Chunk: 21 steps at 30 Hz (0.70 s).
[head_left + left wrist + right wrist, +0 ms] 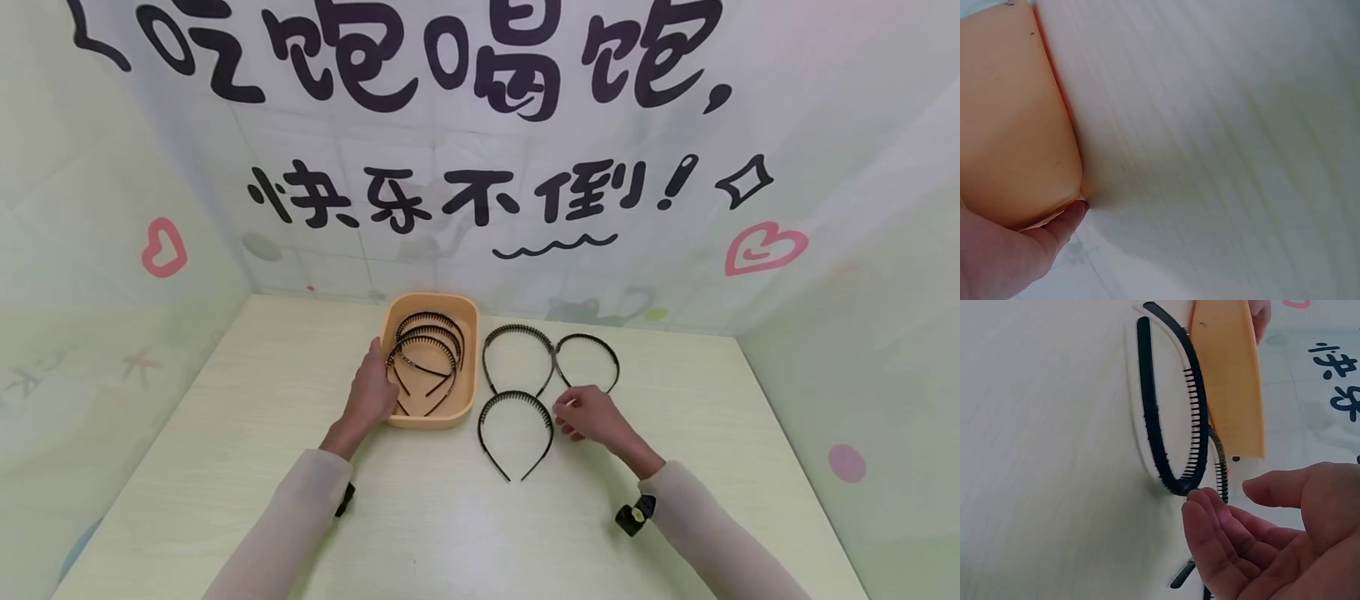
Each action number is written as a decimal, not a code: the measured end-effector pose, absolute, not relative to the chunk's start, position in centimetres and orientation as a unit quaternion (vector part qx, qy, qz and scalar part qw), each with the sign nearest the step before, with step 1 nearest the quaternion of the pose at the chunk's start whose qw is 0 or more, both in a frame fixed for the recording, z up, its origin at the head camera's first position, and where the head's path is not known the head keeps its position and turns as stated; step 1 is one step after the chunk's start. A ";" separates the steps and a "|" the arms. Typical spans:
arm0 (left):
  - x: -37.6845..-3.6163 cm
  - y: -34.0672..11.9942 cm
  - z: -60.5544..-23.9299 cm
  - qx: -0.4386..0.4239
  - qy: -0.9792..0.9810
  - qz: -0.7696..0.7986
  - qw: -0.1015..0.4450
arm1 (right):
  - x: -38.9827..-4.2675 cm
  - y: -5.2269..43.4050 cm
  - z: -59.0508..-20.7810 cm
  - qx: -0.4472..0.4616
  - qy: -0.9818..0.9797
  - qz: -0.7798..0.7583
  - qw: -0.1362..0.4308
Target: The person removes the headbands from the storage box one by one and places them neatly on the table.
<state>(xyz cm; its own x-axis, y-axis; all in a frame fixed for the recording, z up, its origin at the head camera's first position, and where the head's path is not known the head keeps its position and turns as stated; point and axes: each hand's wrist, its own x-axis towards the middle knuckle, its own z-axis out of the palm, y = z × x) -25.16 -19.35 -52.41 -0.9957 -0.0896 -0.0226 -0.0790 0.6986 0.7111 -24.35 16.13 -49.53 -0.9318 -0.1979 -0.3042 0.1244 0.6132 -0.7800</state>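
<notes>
An orange tray point(459, 392) sits on the pale table with several black toothed headbands point(426, 337) lying in it. My left hand point(371, 392) rests against the tray's left wall point(1010, 125), its thumb point(1054, 231) touching the outside. Three more headbands lie on the table right of the tray: a far one point(517, 330), a thinner one point(587, 337) beside it, and a near one point(516, 395). My right hand point(592, 414) hovers with loosely curled fingers point(1210, 519) at the near headband's arc point(1150, 425), holding nothing. A second headband point(1220, 464) runs behind those fingers.
The pale wooden table point(450, 525) is walled in on three sides by printed backdrop sheets point(480, 167). Bare tabletop lies in front of both hands and to the left of the tray. Each wrist carries a small black camera mount point(636, 514).
</notes>
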 end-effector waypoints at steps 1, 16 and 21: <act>-25.2 -19.4 -52.4 0.045 -0.922 -0.385 0.007 | -24.6 15.8 -49.2 -0.022 0.877 -0.448 0.172; -25.2 -19.4 -52.4 0.050 -0.921 -0.387 0.005 | -26.5 6.0 -46.5 -0.111 0.756 -0.616 0.192; -25.1 -19.3 -52.2 0.052 -0.922 -0.384 0.002 | -26.9 3.3 -46.5 -0.117 0.745 -0.620 0.217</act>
<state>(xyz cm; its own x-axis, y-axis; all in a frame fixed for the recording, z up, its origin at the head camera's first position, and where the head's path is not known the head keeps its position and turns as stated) -25.13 -19.31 -52.24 -0.9947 -0.0965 -0.0363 -0.0938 0.7003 0.7077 -26.88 3.31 -46.54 -0.8790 -0.4424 -0.1780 0.0952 0.2030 -0.9745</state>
